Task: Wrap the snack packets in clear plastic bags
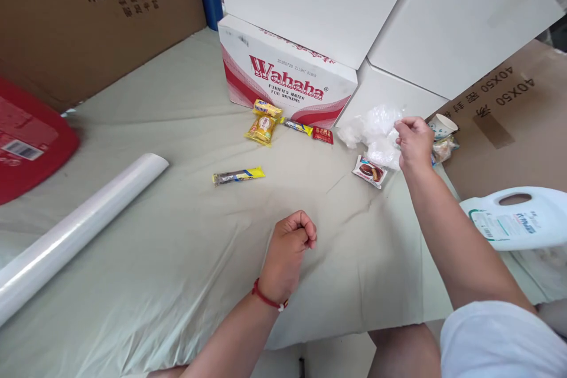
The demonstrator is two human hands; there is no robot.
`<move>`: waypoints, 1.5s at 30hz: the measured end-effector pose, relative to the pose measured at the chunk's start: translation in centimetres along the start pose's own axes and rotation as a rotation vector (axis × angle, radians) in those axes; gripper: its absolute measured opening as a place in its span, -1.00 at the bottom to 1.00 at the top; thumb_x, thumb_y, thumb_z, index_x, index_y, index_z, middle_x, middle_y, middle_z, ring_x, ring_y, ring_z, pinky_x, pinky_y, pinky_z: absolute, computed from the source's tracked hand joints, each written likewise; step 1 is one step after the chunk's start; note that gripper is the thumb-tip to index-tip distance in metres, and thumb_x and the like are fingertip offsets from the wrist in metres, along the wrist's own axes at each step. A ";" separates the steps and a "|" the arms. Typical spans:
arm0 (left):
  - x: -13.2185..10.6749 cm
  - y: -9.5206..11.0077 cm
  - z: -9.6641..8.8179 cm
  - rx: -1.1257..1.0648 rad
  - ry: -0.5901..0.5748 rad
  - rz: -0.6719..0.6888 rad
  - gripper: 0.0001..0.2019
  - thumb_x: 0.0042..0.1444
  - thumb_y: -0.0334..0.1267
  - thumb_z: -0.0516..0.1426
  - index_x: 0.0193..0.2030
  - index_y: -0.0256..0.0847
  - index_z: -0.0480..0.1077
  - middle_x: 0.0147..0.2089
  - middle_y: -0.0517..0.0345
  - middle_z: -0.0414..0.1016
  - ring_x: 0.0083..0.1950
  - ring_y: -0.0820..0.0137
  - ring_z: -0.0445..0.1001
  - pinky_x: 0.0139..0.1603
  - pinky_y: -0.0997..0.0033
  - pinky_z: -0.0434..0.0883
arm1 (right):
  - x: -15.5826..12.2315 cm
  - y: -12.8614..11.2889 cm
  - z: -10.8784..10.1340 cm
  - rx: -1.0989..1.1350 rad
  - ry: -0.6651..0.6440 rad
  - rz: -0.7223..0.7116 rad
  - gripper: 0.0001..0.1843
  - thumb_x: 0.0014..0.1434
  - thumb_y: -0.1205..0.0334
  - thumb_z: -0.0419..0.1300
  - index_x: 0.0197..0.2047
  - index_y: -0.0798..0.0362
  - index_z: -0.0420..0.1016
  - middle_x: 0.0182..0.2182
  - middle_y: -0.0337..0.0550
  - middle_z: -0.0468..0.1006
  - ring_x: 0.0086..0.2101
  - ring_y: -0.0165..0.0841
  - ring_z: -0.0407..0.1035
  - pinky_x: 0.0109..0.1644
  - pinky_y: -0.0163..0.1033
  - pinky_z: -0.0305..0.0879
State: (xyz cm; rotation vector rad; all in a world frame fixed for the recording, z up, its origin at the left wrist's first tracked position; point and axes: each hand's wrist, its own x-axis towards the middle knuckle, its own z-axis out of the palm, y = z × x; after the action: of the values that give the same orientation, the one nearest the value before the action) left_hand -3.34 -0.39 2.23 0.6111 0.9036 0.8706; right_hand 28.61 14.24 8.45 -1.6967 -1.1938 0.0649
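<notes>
Clear plastic (380, 124) is found crumpled at the right-hand part of the cloth-covered bench (177, 230), in front of the stacked white boxes (323, 0). The right hand (415, 140) is placed at its right edge, with thumb and fingers drawn together in a narrow grip; a fold of the plastic appears to be pinched, though how many layers are caught cannot be told. The left hand (292, 242) is loosely curled over the near part of the bench, well apart from the plastic, and nothing is seen in its grip. A chocolate pie packet (370, 172) is noted at the near edge of the plastic; whether the two are touching is unclear. A paper cup (443, 127) and a small snack packet (444, 149) are partly hidden just beyond the right wrist. For good handling, a light pinch on a single layer is judged best, since film this thin is likely to bunch and cling. It should be raised before being drawn sideways, so that the pie packet is not dragged along. The opposite edge could be steadied by the left hand, so that folds may be eased apart rather than tugged. The right forearm should be kept clear of the cup, which could be tipped by a wide sweep, and of the white bottle (518, 218) beside it.
</notes>
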 end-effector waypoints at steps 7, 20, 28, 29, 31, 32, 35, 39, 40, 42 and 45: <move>-0.8 -0.6 0.5 0.107 -0.027 0.025 -0.92 0.01 -0.23 0.16 -0.40 -0.18 0.38 -0.36 0.18 0.43 -0.31 0.43 0.39 -0.36 0.49 0.26 | -15.2 -4.8 -4.3 0.732 -0.099 0.356 -0.70 -0.07 0.16 0.53 -0.34 -0.07 0.49 -0.50 -0.38 0.40 -0.53 -0.50 0.28 -0.56 -0.40 0.16; 0.8 -1.5 0.5 -0.214 -0.042 -0.054 -0.61 -0.11 -0.17 0.46 -0.20 -0.22 0.46 -0.18 0.14 0.55 -0.13 0.38 0.52 -0.14 0.42 0.40 | -24.2 -3.1 -1.8 0.849 -0.256 0.553 -0.80 0.00 0.21 0.50 -0.34 -0.17 0.58 -0.42 -0.35 0.52 -0.43 -0.42 0.40 -0.40 -0.26 0.44; 1.8 -1.9 0.7 -0.154 0.067 0.035 -0.71 -0.03 -0.15 0.38 -0.33 -0.21 0.38 -0.34 0.29 0.41 -0.31 0.51 0.43 -0.29 0.51 0.31 | -23.0 -2.9 -2.5 1.085 -0.307 0.884 -0.67 -0.06 0.16 0.55 -0.32 -0.04 0.50 -0.42 -0.37 0.44 -0.50 -0.54 0.26 -0.54 -0.44 0.24; 1.9 -2.1 0.8 -0.071 0.112 0.095 -0.73 0.00 -0.15 0.36 -0.34 -0.21 0.38 -0.35 0.29 0.41 -0.32 0.52 0.41 -0.28 0.50 0.30 | -23.1 -3.0 -2.6 1.046 -0.305 0.836 -0.65 0.00 0.01 0.52 -0.27 -0.05 0.52 -0.38 -0.33 0.47 -0.47 -0.50 0.31 -0.51 -0.40 0.28; 1.9 -2.4 1.0 0.077 0.162 0.212 -0.76 0.03 -0.16 0.34 -0.37 -0.20 0.38 -0.37 0.30 0.40 -0.33 0.51 0.35 -0.24 0.48 0.30 | -23.4 -3.2 -2.8 0.925 -0.301 0.734 -0.56 0.04 -0.18 0.47 -0.19 -0.05 0.55 -0.33 -0.28 0.51 -0.41 -0.43 0.37 -0.46 -0.33 0.32; 1.9 -2.5 1.1 0.100 0.140 0.241 -0.76 0.04 -0.16 0.34 -0.38 -0.20 0.38 -0.37 0.29 0.40 -0.32 0.50 0.34 -0.22 0.46 0.31 | -23.5 -3.2 -2.8 0.846 -0.301 0.690 -0.55 0.02 -0.17 0.49 -0.18 -0.04 0.56 -0.33 -0.28 0.52 -0.40 -0.43 0.36 -0.45 -0.33 0.32; 1.6 -2.5 1.4 -0.094 -0.062 0.142 -0.65 0.09 0.05 0.29 -0.39 -0.19 0.38 -0.34 0.20 0.44 -0.24 0.39 0.41 -0.18 0.38 0.39 | -24.0 -2.8 -2.8 0.646 -0.297 0.593 -0.63 -0.03 0.04 0.56 -0.27 0.01 0.57 -0.37 -0.29 0.52 -0.43 -0.47 0.29 -0.39 -0.33 0.28; 1.3 -2.3 1.7 -0.301 -0.217 -0.100 -0.55 0.07 0.20 0.29 -0.23 -0.18 0.44 -0.15 0.06 0.53 -0.06 0.24 0.51 -0.12 0.23 0.52 | -24.4 -2.0 -2.9 0.591 -0.376 0.506 -0.76 0.08 0.07 0.49 -0.30 0.01 0.61 -0.41 -0.29 0.54 -0.43 -0.45 0.29 -0.31 -0.29 0.28; 1.3 -2.3 1.8 -0.274 -0.213 -0.124 -0.56 0.04 0.13 0.34 -0.15 -0.16 0.44 -0.10 0.07 0.53 -0.05 0.26 0.51 -0.12 0.23 0.52 | -24.4 -1.9 -3.0 0.568 -0.401 0.482 -0.79 0.10 0.07 0.47 -0.30 0.00 0.63 -0.43 -0.30 0.54 -0.43 -0.45 0.29 -0.30 -0.28 0.27; 1.3 -2.5 1.9 -0.179 -0.202 -0.150 -0.49 -0.03 -0.01 0.43 0.01 -0.11 0.44 -0.05 0.10 0.53 -0.07 0.31 0.51 -0.13 0.29 0.51 | -24.4 -1.9 -3.3 0.519 -0.437 0.431 -0.83 0.12 0.09 0.44 -0.27 -0.01 0.67 -0.43 -0.29 0.57 -0.42 -0.42 0.33 -0.27 -0.27 0.29; 1.5 -2.9 1.9 0.002 -0.194 -0.105 -0.59 -0.05 -0.07 0.43 -0.11 -0.22 0.51 -0.17 0.11 0.53 -0.17 0.41 0.46 -0.18 0.41 0.42 | -24.4 -1.9 -3.4 0.526 -0.450 0.396 -0.83 0.10 0.13 0.43 -0.23 -0.02 0.69 -0.33 -0.23 0.65 -0.33 -0.34 0.43 -0.20 -0.22 0.34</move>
State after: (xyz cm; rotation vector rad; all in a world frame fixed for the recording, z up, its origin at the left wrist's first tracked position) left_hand -0.13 -0.85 0.29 0.6324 0.7546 0.7030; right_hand 16.78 -5.82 0.12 -1.4486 -1.0133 0.9626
